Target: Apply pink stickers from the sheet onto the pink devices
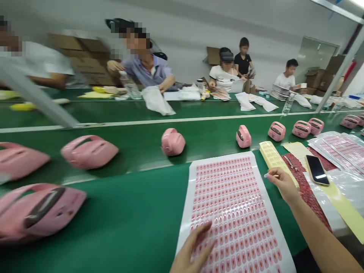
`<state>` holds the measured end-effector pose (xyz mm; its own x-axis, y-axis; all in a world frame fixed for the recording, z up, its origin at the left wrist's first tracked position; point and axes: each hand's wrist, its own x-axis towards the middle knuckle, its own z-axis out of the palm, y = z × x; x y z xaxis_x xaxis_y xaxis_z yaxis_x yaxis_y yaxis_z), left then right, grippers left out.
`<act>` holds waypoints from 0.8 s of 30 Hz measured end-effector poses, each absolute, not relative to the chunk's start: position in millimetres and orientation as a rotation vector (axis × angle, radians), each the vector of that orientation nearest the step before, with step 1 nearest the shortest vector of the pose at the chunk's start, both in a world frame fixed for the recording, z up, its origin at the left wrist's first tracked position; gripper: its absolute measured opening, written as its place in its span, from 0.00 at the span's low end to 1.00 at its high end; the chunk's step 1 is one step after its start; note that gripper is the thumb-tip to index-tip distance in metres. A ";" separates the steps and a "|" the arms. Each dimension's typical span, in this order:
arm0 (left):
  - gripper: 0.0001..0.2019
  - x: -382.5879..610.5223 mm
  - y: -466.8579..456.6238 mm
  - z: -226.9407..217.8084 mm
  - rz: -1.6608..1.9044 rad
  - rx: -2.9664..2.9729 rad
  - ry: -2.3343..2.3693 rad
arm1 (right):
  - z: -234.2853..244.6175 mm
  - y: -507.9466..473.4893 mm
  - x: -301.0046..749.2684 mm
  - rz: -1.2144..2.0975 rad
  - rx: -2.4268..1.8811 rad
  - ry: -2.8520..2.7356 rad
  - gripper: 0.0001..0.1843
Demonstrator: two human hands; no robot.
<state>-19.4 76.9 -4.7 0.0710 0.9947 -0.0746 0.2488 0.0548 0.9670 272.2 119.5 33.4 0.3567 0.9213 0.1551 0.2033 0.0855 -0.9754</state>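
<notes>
A large sheet of pink oval stickers (227, 204) lies in front of me on the green table. My left hand (195, 250) is over its lower left part, fingers apart and holding nothing; whether it touches the sheet I cannot tell. Just beyond the sheet's right edge, my right hand (284, 185) pinches a small white piece (266, 175) between thumb and fingertips. What that piece is does not show clearly. Beside and partly behind this hand lies a pale yellow block with rows of small cells (270, 153).
Several pink handled plastic cases (89, 151) stand along the green belt (136, 148). To the right are a phone (317, 170), tweezers (290, 163) on red material, and more sticker sheets (338, 146). Co-workers sit across the line, with a water bottle (288, 105) near them.
</notes>
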 end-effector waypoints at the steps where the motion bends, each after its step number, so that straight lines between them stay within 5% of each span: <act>1: 0.22 -23.6 94.5 5.8 0.933 1.287 1.292 | 27.0 124.2 256.9 0.779 -1.373 -1.147 0.16; 7: 0.25 -42.4 236.3 59.1 1.302 0.846 1.360 | -21.8 147.0 196.8 0.756 -1.315 -1.329 0.15; 13: 0.28 -56.1 337.2 63.4 1.440 0.803 1.452 | -33.7 148.7 195.5 0.817 -1.317 -1.371 0.10; 19: 0.09 -56.4 363.8 50.7 1.378 0.908 1.478 | -34.9 147.0 187.5 0.961 -1.314 -1.344 0.29; 24: 0.05 -39.5 342.8 49.2 1.418 1.104 1.485 | -43.4 148.5 187.9 0.974 -1.339 -1.322 0.37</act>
